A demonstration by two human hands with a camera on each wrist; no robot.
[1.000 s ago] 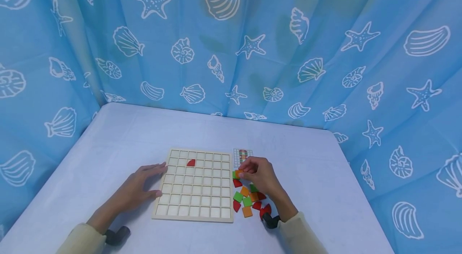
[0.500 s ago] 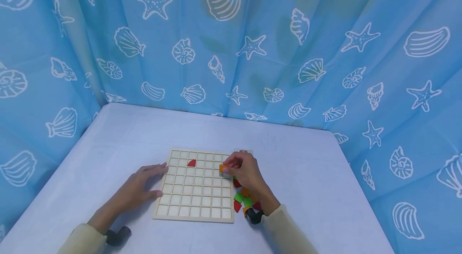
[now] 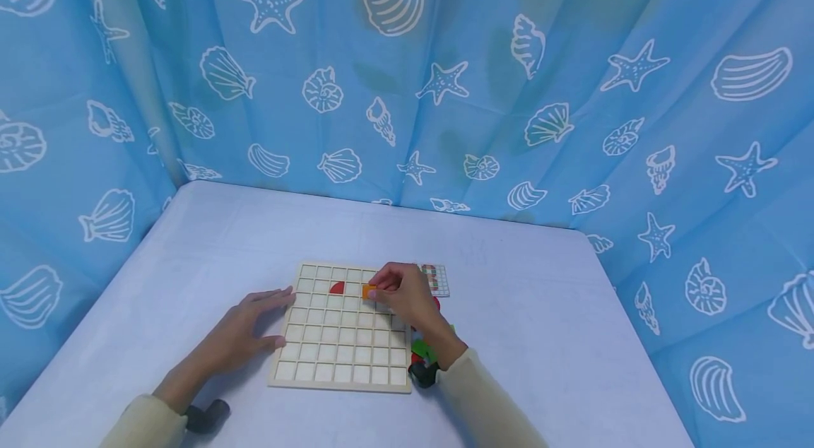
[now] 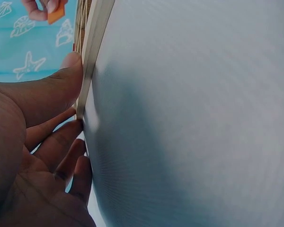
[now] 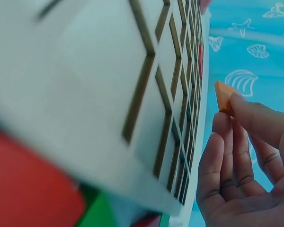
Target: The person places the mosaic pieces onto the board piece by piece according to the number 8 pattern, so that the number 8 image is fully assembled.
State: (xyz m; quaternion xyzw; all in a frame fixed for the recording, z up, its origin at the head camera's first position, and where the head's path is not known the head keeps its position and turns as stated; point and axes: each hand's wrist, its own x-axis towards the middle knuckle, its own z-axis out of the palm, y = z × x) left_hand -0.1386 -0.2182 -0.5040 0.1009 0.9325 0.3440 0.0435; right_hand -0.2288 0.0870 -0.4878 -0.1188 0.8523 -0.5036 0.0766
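Note:
Pinched between the thumb and fingertips of my right hand (image 3: 412,301) is an orange square tile (image 3: 367,292). In the right wrist view the tile (image 5: 224,98) is held apart from the board's surface. Below it lies a pale wooden grid board (image 3: 340,386) with shallow square cells. One red quarter-circle piece (image 3: 337,287) lies in a cell of the second row from the back. My left hand (image 3: 235,335) touches the board's left edge with thumb and fingertips, the fingers fairly straight. The left wrist view shows that thumb (image 4: 52,94) against the board's side.
Green tiles (image 3: 422,349) and red pieces lie right of the board, partly hidden by my right arm. Behind that hand is a small printed pattern card (image 3: 439,280). A white-covered table (image 3: 540,321) bears everything, with a blue shell-patterned curtain (image 3: 407,116) around it.
My right hand has carried the orange tile left from the loose pieces to above the board, near the red piece. My left hand stays at the board's edge.

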